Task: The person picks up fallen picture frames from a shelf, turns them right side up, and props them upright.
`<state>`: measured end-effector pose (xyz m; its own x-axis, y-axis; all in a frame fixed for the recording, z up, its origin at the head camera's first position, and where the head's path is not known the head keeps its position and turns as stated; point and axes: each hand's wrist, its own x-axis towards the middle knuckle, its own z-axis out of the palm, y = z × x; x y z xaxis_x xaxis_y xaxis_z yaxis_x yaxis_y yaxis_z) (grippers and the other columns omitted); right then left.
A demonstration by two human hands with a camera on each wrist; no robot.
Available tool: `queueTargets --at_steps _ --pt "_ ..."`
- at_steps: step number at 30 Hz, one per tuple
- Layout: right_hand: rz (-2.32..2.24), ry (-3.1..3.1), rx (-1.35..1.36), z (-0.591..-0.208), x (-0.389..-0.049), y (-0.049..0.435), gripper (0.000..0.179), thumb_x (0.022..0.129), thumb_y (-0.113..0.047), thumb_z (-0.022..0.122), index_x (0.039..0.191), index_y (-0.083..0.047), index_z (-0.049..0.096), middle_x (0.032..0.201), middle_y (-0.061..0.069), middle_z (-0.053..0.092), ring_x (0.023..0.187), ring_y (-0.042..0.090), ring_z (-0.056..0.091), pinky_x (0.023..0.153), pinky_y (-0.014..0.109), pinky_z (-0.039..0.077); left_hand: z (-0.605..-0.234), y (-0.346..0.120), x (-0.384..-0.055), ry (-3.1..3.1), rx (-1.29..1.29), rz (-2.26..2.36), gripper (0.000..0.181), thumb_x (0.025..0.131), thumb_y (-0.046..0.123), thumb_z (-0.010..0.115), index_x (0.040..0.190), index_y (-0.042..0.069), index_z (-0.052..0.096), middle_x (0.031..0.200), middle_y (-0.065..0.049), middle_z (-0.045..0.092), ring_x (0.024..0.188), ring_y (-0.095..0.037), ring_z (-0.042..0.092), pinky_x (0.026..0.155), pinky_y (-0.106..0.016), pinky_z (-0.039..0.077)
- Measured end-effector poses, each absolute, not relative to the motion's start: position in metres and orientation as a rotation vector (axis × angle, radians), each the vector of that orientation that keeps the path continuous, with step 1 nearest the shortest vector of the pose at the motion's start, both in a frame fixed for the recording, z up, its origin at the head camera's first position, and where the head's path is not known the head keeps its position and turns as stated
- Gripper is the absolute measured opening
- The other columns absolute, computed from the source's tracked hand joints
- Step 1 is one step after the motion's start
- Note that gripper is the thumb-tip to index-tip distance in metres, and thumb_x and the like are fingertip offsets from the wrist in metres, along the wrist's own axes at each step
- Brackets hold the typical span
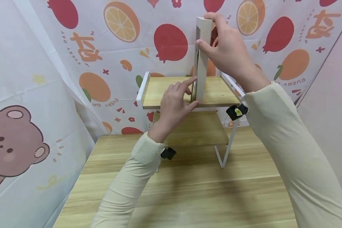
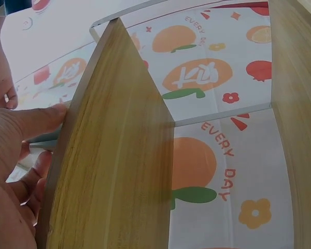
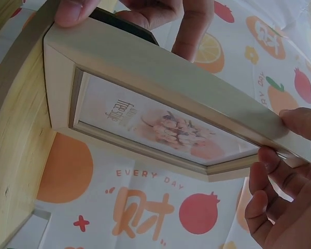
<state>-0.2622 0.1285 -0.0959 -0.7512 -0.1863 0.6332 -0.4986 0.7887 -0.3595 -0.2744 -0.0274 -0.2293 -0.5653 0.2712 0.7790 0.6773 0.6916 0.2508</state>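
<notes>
A pale cream picture frame [image 1: 203, 60] stands upright, seen edge-on, on the upper board [image 1: 162, 90] of a small two-tier shelf. My right hand [image 1: 231, 47] grips its upper part, thumb on the near edge and fingers over the top. Low on the frame, my left hand [image 1: 175, 101] pinches it, with the thumb at the bottom near corner and the index finger on the left side. The right wrist view shows the frame's picture [image 3: 171, 127] of pinkish flowers with lettering, and a dark backing piece [image 3: 124, 27] beside the left fingers. In the left wrist view, the board [image 2: 111, 140] partly hides the frame.
A lower board [image 1: 191, 126] sits beneath the upper one, between white metal legs [image 1: 229, 145]. The shelf stands on a wood-grain table [image 1: 205, 196]. Behind hangs a fruit-print cloth [image 1: 142, 57], and a bear-print cloth [image 1: 45, 95] hangs at left.
</notes>
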Motion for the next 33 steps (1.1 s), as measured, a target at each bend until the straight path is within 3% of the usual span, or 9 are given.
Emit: queueTargets --at_steps 7,12,22,33 --pt "0.676 -2.432 0.491 -0.096 -0.264 0.133 0.06 0.096 -0.034 0.055 0.149 -0.02 0.029 0.115 0.01 0.057 0.093 0.016 0.05 0.083 0.027 0.047 -0.23 -0.029 -0.274 -2.227 -0.719 -0.68 0.066 0.082 0.03 0.078 0.14 0.022 0.05 0.094 -0.003 0.065 0.084 -0.023 0.054 0.077 -0.035 0.043" --pt "0.658 -2.445 0.502 -0.097 -0.263 0.134 0.06 0.096 -0.034 0.054 0.149 -0.018 0.028 0.116 0.012 0.058 0.095 0.02 0.053 0.089 0.035 0.051 -0.231 -0.029 -0.274 -2.239 -0.713 -0.667 0.065 0.083 0.03 0.077 0.141 0.024 0.049 0.094 -0.002 0.065 0.081 -0.021 0.054 0.074 -0.034 0.042" --pt "0.661 -2.448 0.488 -0.094 -0.263 0.136 0.06 0.097 -0.031 0.054 0.149 -0.017 0.029 0.12 0.014 0.058 0.098 0.023 0.056 0.095 0.038 0.051 -0.23 -0.026 -0.276 -2.228 -0.703 -0.656 0.063 0.083 0.031 0.076 0.141 0.026 0.05 0.094 -0.002 0.067 0.077 -0.02 0.053 0.07 -0.033 0.041" --pt "0.647 -2.43 0.51 -0.092 -0.269 0.14 0.057 0.097 -0.03 0.052 0.148 -0.016 0.03 0.117 0.015 0.058 0.095 0.021 0.054 0.09 0.038 0.051 -0.229 -0.024 -0.278 -2.245 -0.685 -0.606 0.063 0.085 0.032 0.074 0.142 0.03 0.049 0.092 0.001 0.068 0.074 -0.019 0.053 0.067 -0.032 0.04"
